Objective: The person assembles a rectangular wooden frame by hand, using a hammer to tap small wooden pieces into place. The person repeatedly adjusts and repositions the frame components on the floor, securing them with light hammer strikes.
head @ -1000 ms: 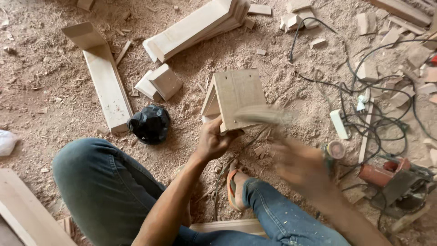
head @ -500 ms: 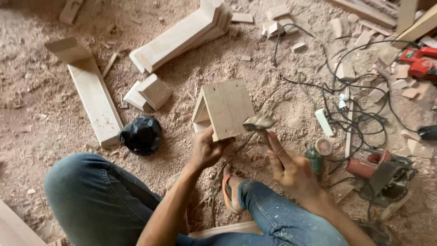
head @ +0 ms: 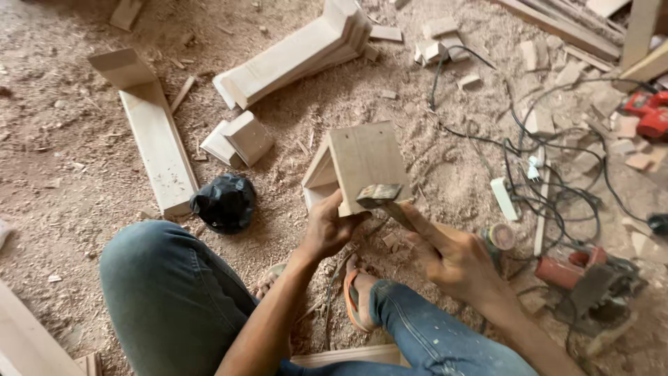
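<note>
The left hand (head: pixel 327 230) holds the lower edge of a small wooden piece (head: pixel 365 163), which stands on the sawdust floor (head: pixel 62 167) near the middle of the view. The piece is made from flat light boards joined at an angle, so it looks like a little roof, and its open side shows at 9 o'clock. The fingers of this hand are curled around the bottom corner, with the thumb pressed on the front board.

The right hand (head: pixel 452 261) is at 4 o'clock from the wooden piece. It is closed around the handle of a hammer (head: pixel 379 196), with the forefinger stretched along the handle. The metal head of the hammer is touching or just in front of the lower edge of the front board; I cannot tell which.

Just below the hands there is a foot in an orange sandal (head: pixel 355 299), and both legs in blue jeans (head: pixel 174 292) fill the bottom of the view.

At 9 o'clock from the piece lies a crumpled black plastic bag (head: pixel 224 202). At 10 o'clock there is a small wooden block (head: pixel 240 139), and further left a long plank (head: pixel 156 146). At 12 o'clock lies a stack of angled boards (head: pixel 299 56).

On the right side, black cables (head: pixel 550 181) run over the floor in many loops. A red power tool (head: pixel 591 278) lies at 4 o'clock, near the right wrist, and another red tool (head: pixel 647 115) is at 2 o'clock by the edge. Many small wood offcuts lie around at the top right.
</note>
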